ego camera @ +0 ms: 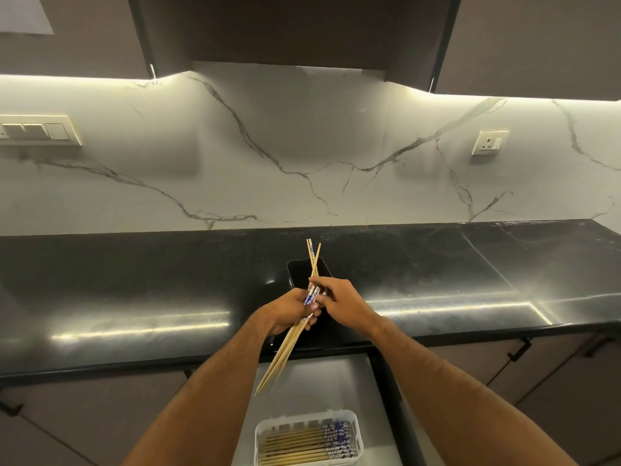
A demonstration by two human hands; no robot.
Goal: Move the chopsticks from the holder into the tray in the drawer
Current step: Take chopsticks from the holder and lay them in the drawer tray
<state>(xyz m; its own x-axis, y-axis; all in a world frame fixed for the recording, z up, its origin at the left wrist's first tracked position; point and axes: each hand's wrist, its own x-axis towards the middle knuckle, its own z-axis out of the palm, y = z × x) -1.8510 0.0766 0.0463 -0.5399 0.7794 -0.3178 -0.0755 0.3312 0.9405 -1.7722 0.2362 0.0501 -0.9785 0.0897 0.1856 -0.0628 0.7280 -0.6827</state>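
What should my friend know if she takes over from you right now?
Left hand grips a bunch of chopsticks, tips pointing down toward the open drawer.
Right hand pinches chopsticks that still stand in the black holder on the counter.
Done: many chopsticks already lie flat in the white tray in the drawer.
Left: lift out the last ones, then lay them all in the tray.

Head view, angled down, countertop point(134, 297) close
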